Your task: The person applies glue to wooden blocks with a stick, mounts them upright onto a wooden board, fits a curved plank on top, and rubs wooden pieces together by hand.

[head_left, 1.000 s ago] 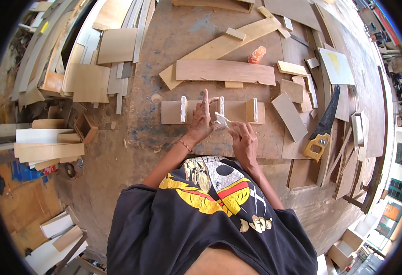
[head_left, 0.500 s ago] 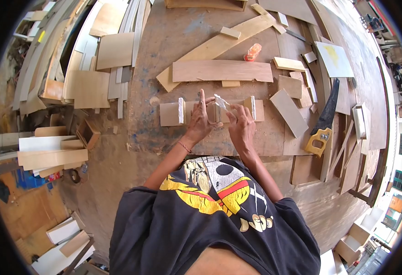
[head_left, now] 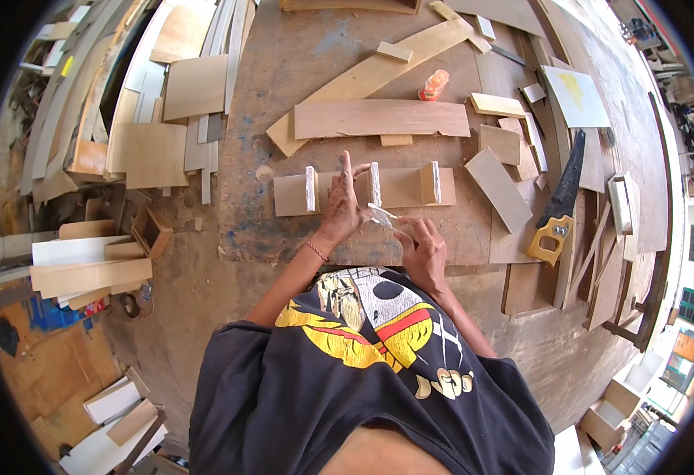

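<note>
A flat wooden board point(head_left: 406, 190) lies on the workbench with three short upright wood pieces on it. White paste coats the top edges of the left upright piece point(head_left: 310, 190), the middle upright piece point(head_left: 375, 184) and the right upright piece point(head_left: 431, 184). My left hand point(head_left: 340, 210) is at the middle piece, its thumb and some fingers around that piece and one finger pointing away from me. Lower right, my right hand point(head_left: 424, 249) pinches a small thin spreader point(head_left: 382, 216) smeared with white paste. The spreader's tip is close to my left thumb.
Beyond the board lie a reddish plank point(head_left: 382, 119), a long pale plank point(head_left: 410, 59) and an orange-and-clear bottle point(head_left: 434, 85). A handsaw point(head_left: 557, 214) rests at right among wood offcuts. Stacked boards point(head_left: 149, 154) stand to the left.
My right hand has drawn the spreader back toward me, off the middle piece, whose white-coated top now shows. My left hand stays at the middle piece.
</note>
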{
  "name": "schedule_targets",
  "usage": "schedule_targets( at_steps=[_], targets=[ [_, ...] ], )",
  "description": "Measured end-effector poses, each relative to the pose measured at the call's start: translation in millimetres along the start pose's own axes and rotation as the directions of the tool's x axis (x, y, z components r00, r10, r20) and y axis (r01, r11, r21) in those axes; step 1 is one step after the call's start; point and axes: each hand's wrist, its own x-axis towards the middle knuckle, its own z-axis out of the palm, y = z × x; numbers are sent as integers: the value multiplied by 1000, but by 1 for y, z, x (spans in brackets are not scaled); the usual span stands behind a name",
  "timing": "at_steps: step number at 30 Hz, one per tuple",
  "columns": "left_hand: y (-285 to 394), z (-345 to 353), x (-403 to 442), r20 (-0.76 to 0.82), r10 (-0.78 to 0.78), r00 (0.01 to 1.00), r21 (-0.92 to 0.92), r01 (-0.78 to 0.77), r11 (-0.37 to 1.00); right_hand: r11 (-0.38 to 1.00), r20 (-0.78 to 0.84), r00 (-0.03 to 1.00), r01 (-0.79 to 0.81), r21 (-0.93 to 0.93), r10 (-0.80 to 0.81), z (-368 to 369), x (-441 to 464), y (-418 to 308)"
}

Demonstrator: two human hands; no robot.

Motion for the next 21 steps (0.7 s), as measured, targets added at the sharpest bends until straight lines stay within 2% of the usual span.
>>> schedule_targets(
  at_steps=[4,6,10,14,16,18,21],
  targets=[
    [6,-3,1,36,-62,997,-9,63,998,999,-61,998,38,23,-36,3,3,2],
    [7,-2,1,45,-80,996,-2,80,997,991,-106,994,-7,131,21,8,10,-2],
    [3,-1,1,15,-32,999,-12,32,999,997,-134,991,34,72,-24,18,15,3],
    [-1,0,0,-8,25,1000,6,-25,1000,999,-57,998,23,43,-21,6,-1,6],
    [5,-3,1,12,-7,1000,-12,8,1000,1000,-22,1000,3,30,-2,3,-7,8],
    [7,-4,1,33,-36,999,-31,37,999,995,-77,996,58,80,-52,2,-10,11],
    [4,-2,0,37,-48,998,18,48,999,996,-130,991,29,86,-18,6,-2,8]
  ],
)
